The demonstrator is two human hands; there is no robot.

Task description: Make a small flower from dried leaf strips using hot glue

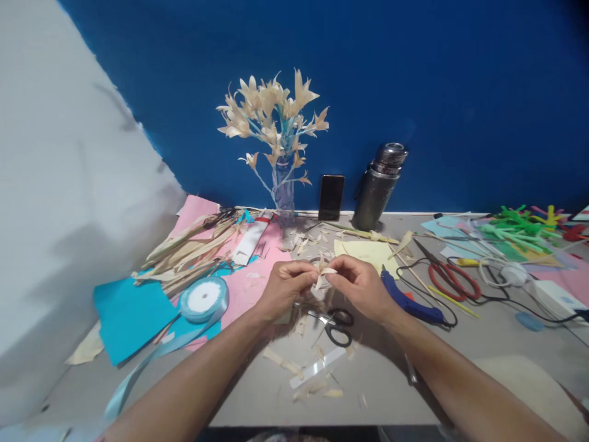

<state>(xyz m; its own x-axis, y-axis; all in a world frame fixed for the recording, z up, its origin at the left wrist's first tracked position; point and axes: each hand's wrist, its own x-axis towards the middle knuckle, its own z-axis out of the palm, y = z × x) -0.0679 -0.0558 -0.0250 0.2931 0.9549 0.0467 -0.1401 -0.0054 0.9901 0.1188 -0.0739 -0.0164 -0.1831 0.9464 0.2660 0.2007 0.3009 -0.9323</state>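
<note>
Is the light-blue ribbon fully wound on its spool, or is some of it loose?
Partly unwound: a length of the light-blue ribbon curves away from the spool, lying loose.

Cream flower (327, 271), cream bouquet (270, 98), deep blue wall (414, 80), blue glue gun (411, 305), turquoise paper (131, 312), pale blue ribbon (161, 350)

Behind the grey bench (257, 402) I see a deep blue wall (427, 80) rising, with a thin pale strip (442, 213) along the bench's back edge. Left of the bench stands a whitish wall (50, 110), soft grey shadows (87, 252) spread across its lower part.
</note>
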